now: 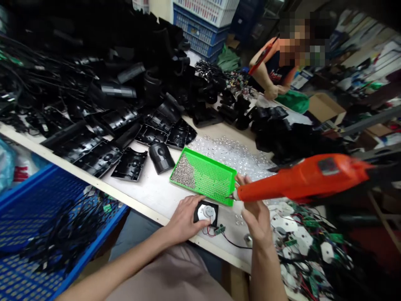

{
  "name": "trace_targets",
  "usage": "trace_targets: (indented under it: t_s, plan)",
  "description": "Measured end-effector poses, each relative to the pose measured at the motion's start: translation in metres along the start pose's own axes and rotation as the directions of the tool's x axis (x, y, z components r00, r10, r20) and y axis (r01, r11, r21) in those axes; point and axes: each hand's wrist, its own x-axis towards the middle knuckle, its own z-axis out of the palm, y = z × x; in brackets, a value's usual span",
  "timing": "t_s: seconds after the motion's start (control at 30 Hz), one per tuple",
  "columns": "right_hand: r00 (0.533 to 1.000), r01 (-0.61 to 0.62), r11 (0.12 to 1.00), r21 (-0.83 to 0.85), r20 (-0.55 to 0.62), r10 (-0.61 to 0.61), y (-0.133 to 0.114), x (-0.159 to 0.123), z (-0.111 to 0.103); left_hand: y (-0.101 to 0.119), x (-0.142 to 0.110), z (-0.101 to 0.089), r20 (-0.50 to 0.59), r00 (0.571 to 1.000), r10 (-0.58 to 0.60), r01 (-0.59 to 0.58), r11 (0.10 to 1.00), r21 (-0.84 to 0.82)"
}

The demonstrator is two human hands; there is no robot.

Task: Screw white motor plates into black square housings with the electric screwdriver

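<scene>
My left hand (184, 217) is closed on a small black housing (214, 207), its fingers along the back and its thumb at the front. In the housing sits a white plate with a round metal motor (207, 211). Red wires run from it to a small green circuit board (219, 229) on the table. My right hand (258, 217) is wrapped round an orange electric screwdriver (282, 184), held almost level. Its bit points left, over the right end of a green perforated tray (205, 155). Small metal screws (184, 173) are heaped in the tray's left end.
Black plastic shells (131, 164) crowd the left of the table. Behind the tray lie many small clear pieces (232, 150). White plates with wired boards (297, 234) pile up at right. A blue crate (103, 246) of cables stands front left. Across the table is another person (275, 71).
</scene>
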Motion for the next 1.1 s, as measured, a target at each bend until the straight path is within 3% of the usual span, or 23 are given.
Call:
trace_targets:
  t_s: [0.1,0.2,0.27,0.33,0.53,0.6,0.7,0.77,0.83,0.9,1.0,1.1]
  plan:
    - [0.991,0.014,0.923,-0.385,0.131,0.040,0.018,-0.017,-0.002,-0.007,-0.001,-0.010,0.086,0.996,0.040,-0.042,0.999,0.023]
    - [0.961,0.136,0.757,-0.639,0.272,0.058,0.035,-0.029,0.021,-0.012,-0.001,-0.012,0.086,0.994,0.065,-0.072,0.994,0.077]
    - [0.967,0.167,0.722,-0.672,0.255,0.013,0.043,-0.032,0.036,-0.014,-0.001,-0.010,0.071,0.995,0.076,-0.083,0.991,0.100]
    - [0.974,0.162,0.739,-0.654,0.225,-0.015,0.046,-0.034,0.046,-0.014,-0.001,-0.009,0.067,0.994,0.084,-0.091,0.989,0.115]
    - [0.984,0.177,0.697,-0.695,0.150,-0.101,0.044,-0.037,0.053,-0.009,0.000,-0.008,0.048,0.994,0.095,-0.100,0.986,0.136]
    - [0.989,0.128,0.804,-0.580,0.131,-0.063,0.044,-0.036,0.047,-0.009,0.001,-0.010,0.060,0.994,0.097,-0.104,0.985,0.139]
    - [0.987,-0.099,0.991,-0.095,-0.135,0.086,0.046,-0.034,0.028,-0.012,0.000,-0.014,0.085,0.992,0.088,-0.100,0.984,0.148]
    - [0.919,-0.137,0.943,0.303,-0.316,0.235,0.047,-0.036,0.015,-0.014,-0.002,-0.015,0.098,0.991,0.096,-0.111,0.981,0.162]
    - [0.865,-0.089,0.836,0.542,-0.374,0.334,0.048,-0.040,0.005,-0.012,-0.002,-0.011,0.071,0.990,0.126,-0.137,0.973,0.188]
    - [0.848,-0.062,0.764,0.642,-0.370,0.379,0.049,-0.044,0.002,-0.004,-0.001,-0.004,-0.018,0.983,0.180,-0.172,0.962,0.213]
    - [0.847,-0.046,0.710,0.702,-0.350,0.401,0.052,-0.052,0.003,0.022,0.006,0.011,-0.161,0.941,0.297,-0.264,0.944,0.196]
    - [0.841,-0.056,0.712,0.700,-0.351,0.411,0.056,-0.059,0.010,0.056,0.018,0.027,-0.176,0.910,0.375,-0.363,0.926,0.101]
